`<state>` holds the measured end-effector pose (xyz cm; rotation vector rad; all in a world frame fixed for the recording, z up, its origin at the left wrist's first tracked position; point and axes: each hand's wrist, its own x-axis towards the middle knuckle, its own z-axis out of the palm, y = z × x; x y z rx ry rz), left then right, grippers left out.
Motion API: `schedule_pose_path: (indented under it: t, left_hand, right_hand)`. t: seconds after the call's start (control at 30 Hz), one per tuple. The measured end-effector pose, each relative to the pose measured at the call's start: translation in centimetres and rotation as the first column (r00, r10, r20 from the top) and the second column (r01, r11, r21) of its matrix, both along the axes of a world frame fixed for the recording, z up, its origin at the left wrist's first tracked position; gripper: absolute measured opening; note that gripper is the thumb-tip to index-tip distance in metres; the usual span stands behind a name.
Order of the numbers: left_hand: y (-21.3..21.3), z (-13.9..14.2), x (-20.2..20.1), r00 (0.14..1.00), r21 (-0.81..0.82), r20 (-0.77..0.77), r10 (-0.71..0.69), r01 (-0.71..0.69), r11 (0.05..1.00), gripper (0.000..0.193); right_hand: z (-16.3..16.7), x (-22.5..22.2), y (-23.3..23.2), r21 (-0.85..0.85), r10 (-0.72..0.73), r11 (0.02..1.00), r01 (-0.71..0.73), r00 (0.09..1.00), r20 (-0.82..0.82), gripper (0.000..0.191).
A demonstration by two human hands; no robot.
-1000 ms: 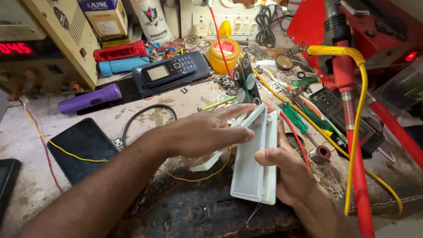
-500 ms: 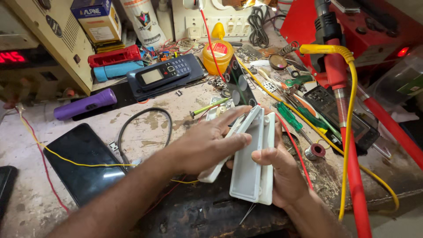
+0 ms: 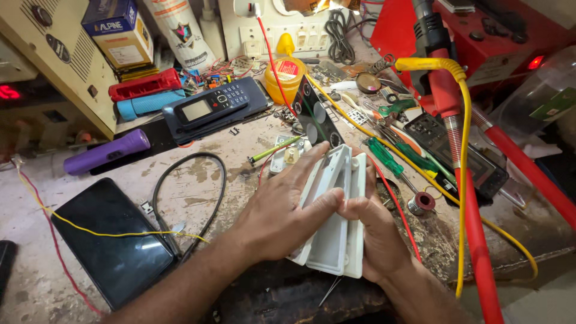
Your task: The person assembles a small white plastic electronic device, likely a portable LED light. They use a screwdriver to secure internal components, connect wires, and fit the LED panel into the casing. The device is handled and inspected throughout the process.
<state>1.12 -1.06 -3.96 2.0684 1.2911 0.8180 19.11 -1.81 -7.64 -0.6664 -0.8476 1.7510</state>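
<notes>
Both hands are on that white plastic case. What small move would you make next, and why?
Probably press the two halves of the white case together: the left hand lies flat on one half, the right hand grips the other, and they stand angled apart.

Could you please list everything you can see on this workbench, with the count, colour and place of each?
plastic casing: one, white, two halves, bench front, held in both hands
tablet: one, black, front left
black cable: one, looped beside the tablet
torch: one, purple, left
keypad phone: one, dark, on a black pad, rear centre
jar: one, yellow, rear centre
screwdriver: one, green handle, right of casing
red tool: one, with yellow cable, right
left hand: one, flat on the casing
right hand: one, gripping the casing's right edge
</notes>
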Motion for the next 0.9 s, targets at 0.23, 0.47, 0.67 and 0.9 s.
schedule_pose_path:
  t: [0.23, 0.47, 0.67, 0.9]
  left_hand:
    - [-0.1, 0.0, -0.5, 0.995, -0.043, 0.097, 0.007, -0.002, 0.999, 0.083]
    - [-0.1, -0.3, -0.9, 0.958, -0.195, 0.282, 0.051, 0.005, 0.981, 0.081]
    - [-0.2, -1.6, 0.0, 0.805, -0.262, 0.59, 0.059, 0.122, 0.958, 0.076]
    - [0.4, -2.4, 0.1, 0.809, -0.255, 0.584, 0.073, 0.097, 0.962, 0.077]
  right_hand:
    - [0.8, -0.5, -0.2, 0.026, -0.001, 1.0, 0.001, 1.0, -0.009, 0.093]
    - [2.2, -1.8, -1.0, 0.047, -0.013, 0.999, 0.012, 1.0, 0.006, 0.085]
    - [2.7, -1.4, -0.9, 0.044, -0.044, 0.998, 0.041, 0.997, 0.058, 0.078]
    - [2.2, 0.0, 0.0, 0.067, -0.009, 0.998, 0.012, 0.999, -0.042, 0.065]
